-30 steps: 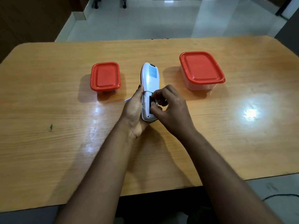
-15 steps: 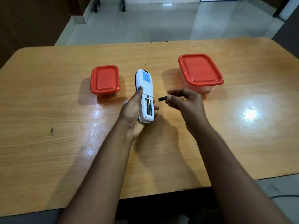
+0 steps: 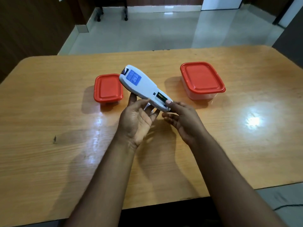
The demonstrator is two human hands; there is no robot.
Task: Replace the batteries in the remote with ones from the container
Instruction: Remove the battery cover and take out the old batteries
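Both hands are meeting at the white plastic remote (image 3: 144, 86), lifted off the wooden table (image 3: 49, 112) and lying back-side up, angled from far-left to near-right. Left hand (image 3: 136, 119) is cradling it from below, fingers loosely wrapped around the body. Right hand (image 3: 182, 114) is pressing its thumb tip at the near end of the open battery bay, other fingers spread, gripping nothing that I can see. Half a second ago that hand was pinching a pulled battery off to the right of the remote; that battery is now out of sight, cannot tell where it went. One dark battery (image 3: 161, 97) is showing in the bay, so removal is probably half done and the thumb is likely prying the second cell. Small red-lidded plastic container (image 3: 108, 87) is sitting just left of the remote, larger red-lidded clear container (image 3: 202, 79) to the right, both lidded, so new batteries are not yet fetched.
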